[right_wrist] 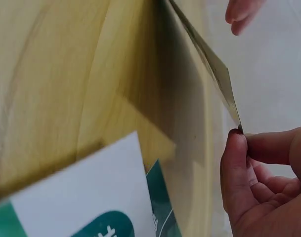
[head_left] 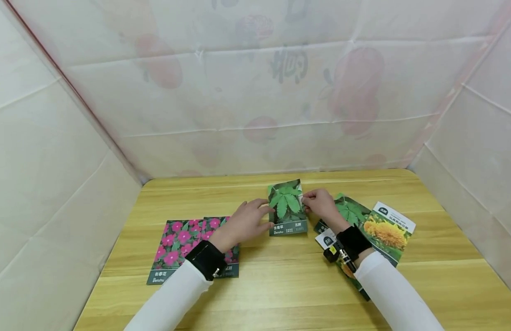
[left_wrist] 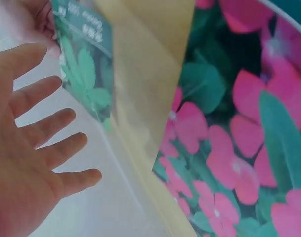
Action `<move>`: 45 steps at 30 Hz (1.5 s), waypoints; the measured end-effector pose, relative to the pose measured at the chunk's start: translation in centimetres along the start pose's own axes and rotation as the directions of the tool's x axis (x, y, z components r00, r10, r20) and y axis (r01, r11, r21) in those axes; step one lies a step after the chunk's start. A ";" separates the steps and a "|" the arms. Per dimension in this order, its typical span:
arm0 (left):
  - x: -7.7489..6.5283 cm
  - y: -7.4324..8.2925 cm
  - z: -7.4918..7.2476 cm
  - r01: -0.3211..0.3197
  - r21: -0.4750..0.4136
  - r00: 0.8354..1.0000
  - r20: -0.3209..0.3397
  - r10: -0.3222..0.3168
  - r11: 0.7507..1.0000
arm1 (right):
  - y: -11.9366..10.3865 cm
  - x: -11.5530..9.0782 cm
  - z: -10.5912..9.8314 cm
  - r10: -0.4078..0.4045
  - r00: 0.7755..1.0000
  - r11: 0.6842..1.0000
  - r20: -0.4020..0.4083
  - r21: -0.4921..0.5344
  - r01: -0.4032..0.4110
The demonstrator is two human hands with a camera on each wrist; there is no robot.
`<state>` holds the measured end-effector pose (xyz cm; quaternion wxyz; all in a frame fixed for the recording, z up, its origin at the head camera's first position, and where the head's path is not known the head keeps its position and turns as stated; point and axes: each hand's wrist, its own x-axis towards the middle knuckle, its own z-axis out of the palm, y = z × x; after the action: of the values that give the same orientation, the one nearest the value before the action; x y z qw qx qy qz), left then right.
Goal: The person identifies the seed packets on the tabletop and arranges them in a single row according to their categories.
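A seed packet with a green fern-like leaf (head_left: 285, 204) is at the middle of the table, tilted up from the wood in the right wrist view. Thumb and forefinger of my right hand (head_left: 321, 203) pinch its right edge. My left hand (head_left: 246, 221) is by the packet's left edge, its fingers spread and nearly straight in the left wrist view. Below my left forearm lie two pink-flower packets (head_left: 173, 246), the right one overlapping the left. Around my right wrist lie another green-leaf packet (head_left: 349, 209) and a yellow-flower packet (head_left: 388, 232), with one more white-topped packet (head_left: 325, 238) partly hidden by the wrist.
The wooden table (head_left: 276, 294) meets a pale cloth wall (head_left: 239, 151) at its back edge. More cloth walls rise on the left (head_left: 53, 184) and right (head_left: 479, 174). Each wrist wears a black strap, the right one (head_left: 354, 241) above the packets.
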<state>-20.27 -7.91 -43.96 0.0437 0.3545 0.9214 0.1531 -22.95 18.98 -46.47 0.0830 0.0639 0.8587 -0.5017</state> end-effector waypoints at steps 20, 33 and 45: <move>-3.3 -3.5 -1.3 0.085 -0.122 0.971 -0.212 -0.110 0.989 | -0.6 -4.2 1.3 -0.004 0.992 0.974 0.130 0.226 -0.025; -4.8 -4.9 -0.9 0.085 -0.146 0.973 -0.202 -0.114 0.986 | -0.7 -6.1 3.3 -0.026 0.983 0.972 0.182 0.236 -0.018; -5.8 -5.0 -0.4 0.117 -0.186 0.981 -0.134 -0.143 0.976 | -0.4 -6.6 5.3 0.007 0.978 0.968 0.207 0.244 -0.059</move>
<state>-19.28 -15.39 -45.28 0.0170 0.2756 0.9262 0.2567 -16.12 14.03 -47.34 0.1703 0.0363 0.7747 -0.6079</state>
